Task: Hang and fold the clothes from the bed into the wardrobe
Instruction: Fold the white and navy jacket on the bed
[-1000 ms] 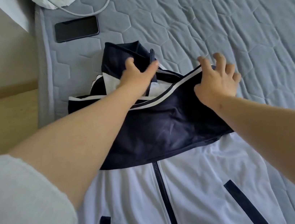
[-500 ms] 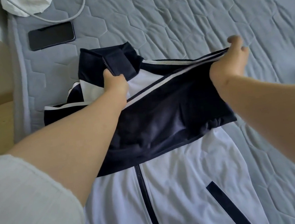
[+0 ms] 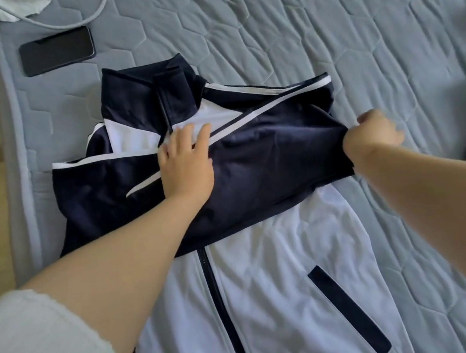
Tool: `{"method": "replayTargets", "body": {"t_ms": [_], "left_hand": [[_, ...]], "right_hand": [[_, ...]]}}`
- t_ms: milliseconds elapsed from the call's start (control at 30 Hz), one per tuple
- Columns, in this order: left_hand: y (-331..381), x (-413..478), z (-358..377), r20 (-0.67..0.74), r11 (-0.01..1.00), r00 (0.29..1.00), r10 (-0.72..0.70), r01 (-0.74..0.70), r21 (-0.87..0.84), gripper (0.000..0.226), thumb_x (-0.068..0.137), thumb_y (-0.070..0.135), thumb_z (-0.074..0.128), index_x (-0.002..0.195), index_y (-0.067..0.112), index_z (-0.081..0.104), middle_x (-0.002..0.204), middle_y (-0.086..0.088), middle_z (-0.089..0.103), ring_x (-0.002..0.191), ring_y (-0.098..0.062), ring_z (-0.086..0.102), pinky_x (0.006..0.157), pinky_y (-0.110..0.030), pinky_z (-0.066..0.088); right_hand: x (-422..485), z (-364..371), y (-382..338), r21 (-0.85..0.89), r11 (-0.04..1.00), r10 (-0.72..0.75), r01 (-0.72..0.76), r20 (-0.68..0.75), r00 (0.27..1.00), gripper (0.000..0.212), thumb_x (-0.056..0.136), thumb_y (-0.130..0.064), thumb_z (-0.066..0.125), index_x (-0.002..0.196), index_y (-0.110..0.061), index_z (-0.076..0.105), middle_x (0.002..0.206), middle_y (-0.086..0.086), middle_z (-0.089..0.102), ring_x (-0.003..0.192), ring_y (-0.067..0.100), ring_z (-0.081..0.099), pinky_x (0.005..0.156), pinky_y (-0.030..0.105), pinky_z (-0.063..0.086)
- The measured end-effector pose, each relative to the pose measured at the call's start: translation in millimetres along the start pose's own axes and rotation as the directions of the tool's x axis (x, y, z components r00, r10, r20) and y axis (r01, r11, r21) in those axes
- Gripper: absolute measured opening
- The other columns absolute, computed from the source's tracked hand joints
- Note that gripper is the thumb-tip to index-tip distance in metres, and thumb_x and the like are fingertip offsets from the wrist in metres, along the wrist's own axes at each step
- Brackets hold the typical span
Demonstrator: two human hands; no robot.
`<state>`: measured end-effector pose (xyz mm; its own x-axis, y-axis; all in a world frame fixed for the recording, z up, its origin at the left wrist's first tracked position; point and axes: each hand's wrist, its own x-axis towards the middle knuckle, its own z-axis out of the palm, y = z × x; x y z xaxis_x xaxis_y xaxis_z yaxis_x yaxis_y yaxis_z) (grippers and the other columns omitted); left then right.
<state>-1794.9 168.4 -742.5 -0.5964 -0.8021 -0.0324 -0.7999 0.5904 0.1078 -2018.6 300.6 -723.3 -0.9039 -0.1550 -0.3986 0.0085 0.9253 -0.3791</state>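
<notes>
Jacket (image 3: 269,276), white body with a navy top, zipped shut, lies face up on a grey quilted bed (image 3: 322,14), collar (image 3: 150,89) at the far end and hem running out of view at the near edge. Both navy sleeves (image 3: 281,145) are folded across the chest. Left hand (image 3: 186,162) lies flat on the crossed sleeves at mid-chest, fingers straight and spread, gripping nothing, only pressing down. Right hand (image 3: 375,134) is at the right edge of the fold, fingers curled in and pinching the navy cloth there; the fingertips are hidden. A black phone (image 3: 57,50) and a white cable (image 3: 78,20) lie on the bed at the far left, apart from the garment.

The cloth looks thin, smooth and light, probably slippery, so folds may slide open unless pressed flat. It is soft and would sag if lifted by one point. The best hold seems to be at both shoulders or along a folded edge, using two hands
</notes>
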Motion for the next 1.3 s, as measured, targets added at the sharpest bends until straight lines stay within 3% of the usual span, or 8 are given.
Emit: {"method": "replayTargets", "body": {"t_ms": [133, 333, 500, 633, 800, 900, 1033, 1300], "left_hand": [[-14, -38, -6, 0.0, 0.979, 0.982, -0.189, 0.189, -0.075, 0.061, 0.085, 0.024, 0.061, 0.139, 0.021, 0.035, 0.146, -0.005, 0.03, 0.133, -0.025, 0.029, 0.106, -0.047, 0.024], [-34, -81, -13, 0.083, 0.838, 0.847, -0.524, 0.531, -0.128, 0.062, 0.084, 0.033, 0.062, 0.138, 0.022, 0.033, 0.149, -0.005, 0.022, 0.138, -0.027, 0.02, 0.106, -0.048, 0.021], [-64, -89, -21, 0.32, 0.489, 0.541, -0.778, 0.841, -0.233, 0.077, 0.081, 0.044, 0.064, 0.143, 0.026, 0.022, 0.145, -0.011, 0.028, 0.126, -0.033, 0.034, 0.103, -0.047, 0.03], [-83, -90, -28, 0.334, 0.352, 0.603, -0.724, 0.74, -0.573, 0.06, 0.081, 0.022, 0.069, 0.133, 0.024, 0.04, 0.129, -0.004, 0.05, 0.095, -0.021, 0.049, 0.08, -0.027, 0.038], [-123, -97, -47, 0.16, 0.499, 0.662, -0.733, 0.682, -0.535, 0.053, 0.085, 0.012, 0.061, 0.132, 0.025, 0.041, 0.128, -0.007, 0.051, 0.106, -0.029, 0.053, 0.08, -0.029, 0.04], [-128, -116, -57, 0.294, 0.72, 0.708, -0.642, 0.689, -0.086, 0.078, 0.083, 0.001, 0.053, 0.144, 0.034, 0.018, 0.151, -0.008, 0.019, 0.13, -0.035, 0.031, 0.103, -0.042, 0.031], [-85, -169, -59, 0.147, 0.986, 0.975, -0.167, 0.169, 0.003, 0.07, 0.081, -0.003, 0.051, 0.143, 0.023, 0.03, 0.153, -0.009, 0.014, 0.136, -0.032, 0.02, 0.103, -0.044, 0.025], [-4, -313, -21, 0.542, 0.946, 0.783, 0.306, -0.183, -0.269, 0.06, 0.095, 0.042, 0.04, 0.148, 0.031, 0.014, 0.157, 0.002, 0.001, 0.143, -0.019, 0.002, 0.113, -0.038, 0.006]], "right_hand": [[-47, 6, 1, -0.036, 0.977, -0.214, 0.211, -0.102, 0.972, 0.033, 0.083, -0.006, 0.042, 0.113, -0.018, 0.049, 0.128, 0.013, 0.04, 0.119, 0.032, 0.035, 0.097, 0.038, 0.025], [-117, 38, 17, -0.216, 0.794, -0.495, 0.568, 0.312, 0.811, 0.043, 0.084, -0.014, 0.052, 0.126, -0.022, 0.046, 0.123, 0.007, 0.042, 0.109, 0.03, 0.036, 0.088, 0.034, 0.029], [-142, 54, 27, -0.279, 0.684, -0.538, 0.674, 0.432, 0.724, 0.047, 0.084, -0.016, 0.054, 0.129, -0.026, 0.044, 0.123, 0.004, 0.042, 0.11, 0.028, 0.038, 0.093, 0.033, 0.03], [-146, 57, 22, -0.245, 0.724, -0.539, 0.644, 0.381, 0.751, 0.021, 0.087, -0.008, 0.048, 0.105, -0.016, 0.056, 0.104, 0.009, 0.05, 0.101, 0.031, 0.043, 0.082, 0.034, 0.03], [-162, 53, 31, -0.15, 0.71, -0.601, 0.688, 0.38, 0.703, 0.016, 0.09, -0.008, 0.044, 0.101, -0.012, 0.055, 0.093, 0.005, 0.045, 0.098, 0.03, 0.044, 0.074, 0.032, 0.032], [-178, 46, 42, -0.192, 0.685, -0.588, 0.703, 0.424, 0.689, 0.026, 0.092, -0.015, 0.048, 0.117, -0.015, 0.051, 0.111, 0.007, 0.049, 0.109, 0.03, 0.044, 0.085, 0.035, 0.033], [-207, 35, 70, -0.268, 0.623, -0.526, 0.735, 0.552, 0.647, 0.04, 0.089, -0.016, 0.048, 0.129, -0.022, 0.044, 0.13, 0.003, 0.046, 0.117, 0.025, 0.041, 0.093, 0.034, 0.032], [-264, 21, 161, -0.31, 0.436, -0.499, 0.845, 0.698, 0.514, 0.04, 0.091, -0.025, 0.045, 0.131, -0.029, 0.041, 0.139, -0.004, 0.033, 0.124, 0.022, 0.034, 0.099, 0.032, 0.029]]}}
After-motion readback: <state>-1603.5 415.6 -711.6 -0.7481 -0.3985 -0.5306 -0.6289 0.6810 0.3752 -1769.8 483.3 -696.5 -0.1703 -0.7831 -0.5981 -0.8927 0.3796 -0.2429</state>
